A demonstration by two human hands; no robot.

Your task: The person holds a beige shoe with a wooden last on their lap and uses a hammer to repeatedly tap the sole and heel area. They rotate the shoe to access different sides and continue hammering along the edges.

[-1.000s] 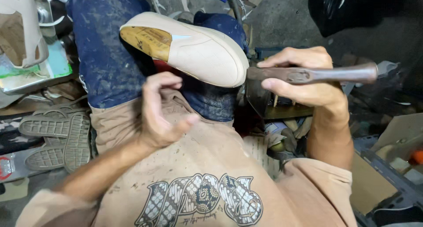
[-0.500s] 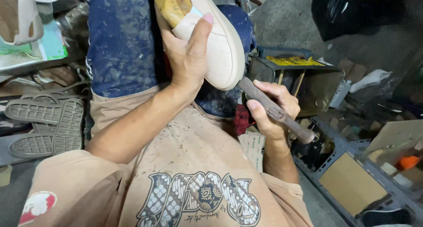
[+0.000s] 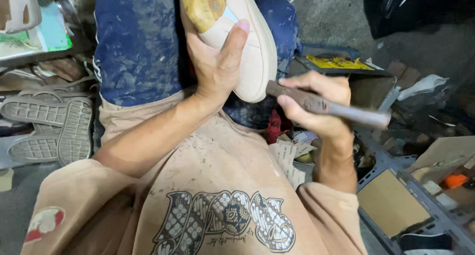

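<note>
Right now my left hand is wrapped around a cream slip-on shoe, thumb laid up along its quilted side and the other fingers curled behind it, so the shoe stands tilted on my lap against my blue, paint-flecked trousers; its yellowish-brown insole board faces up and to the left; my right hand is closed tight around the brown handle of a hammer-like tool, whose near end touches the rounded end of the shoe, while its grey metal end points away to the right; two grey ribbed outsoles lie on the floor to my left, just beside my thigh; a flat yellow-topped box sits beyond my right hand; a piece of brown cardboard lies in a grey frame at lower right.
</note>
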